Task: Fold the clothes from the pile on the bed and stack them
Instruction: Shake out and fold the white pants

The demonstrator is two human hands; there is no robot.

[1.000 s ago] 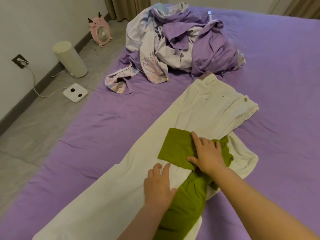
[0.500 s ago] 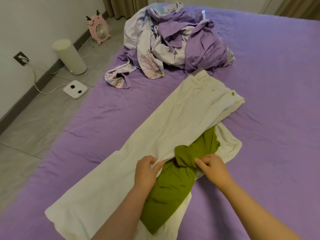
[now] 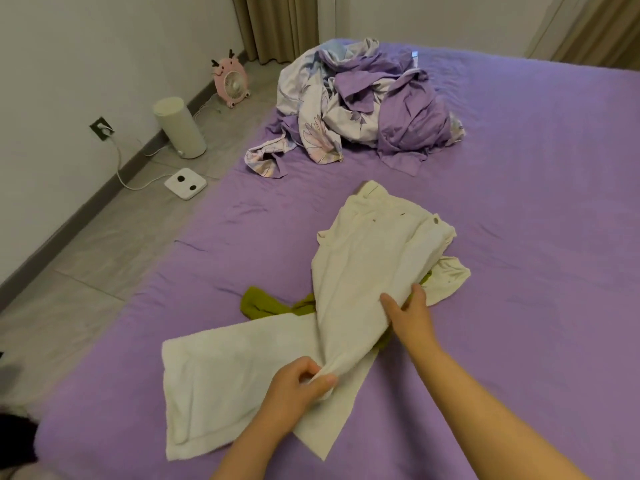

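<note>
One pair of cream trousers [image 3: 367, 258] is lying across the near middle of the purple bed [image 3: 519, 237], its waistband pointing toward the far side and its legs running back toward the viewer, one leg end spreading flat to the near left. The left hand [image 3: 298, 386] is reaching in from the bottom edge with its forearm angled up and to the right; its fingers are curling around a bunched fold of trouser leg and pinching it against the thumb. The right hand [image 3: 408, 313] is extending from the lower right, thumb on top and fingers tucked beneath the cloth, gripping the right edge of the trousers at about mid-thigh. One olive-green garment [image 3: 266, 304] is lying under the trousers, showing at the left of the leg and in small slivers beside the right hand; its full shape is mostly hidden. One pile of clothes [image 3: 363, 105], lilac and floral-printed, is sitting well apart at the far side of the bed; the number of pieces in it cannot be counted. On the grey floor to the left are standing one pink fan [image 3: 230, 83], one cream cylinder [image 3: 180, 128] and one flat white scale [image 3: 185, 183].
</note>
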